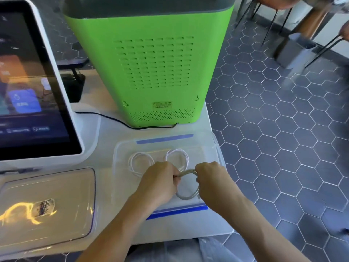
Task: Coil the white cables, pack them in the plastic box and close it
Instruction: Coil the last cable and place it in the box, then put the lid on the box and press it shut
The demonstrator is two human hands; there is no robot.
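A clear plastic box [120, 148] with blue tape strips on its far and near rims stands open on the white table. Two coiled white cables lie inside it: one [140, 163] at the left, one [177, 157] beside it. Over the box's near right part, my left hand [160, 180] and my right hand [211, 178] both grip a third coiled white cable [188, 195], one on each side of the loop. The clear lid [56, 208] lies flat on the table left of the box.
A tall green device [151, 63] stands right behind the box, its black cord [113, 120] running left. A large white-framed touchscreen [34, 87] fills the left. The table's right edge drops to a hexagon-tiled floor [273, 129]; chair legs stand at far right.
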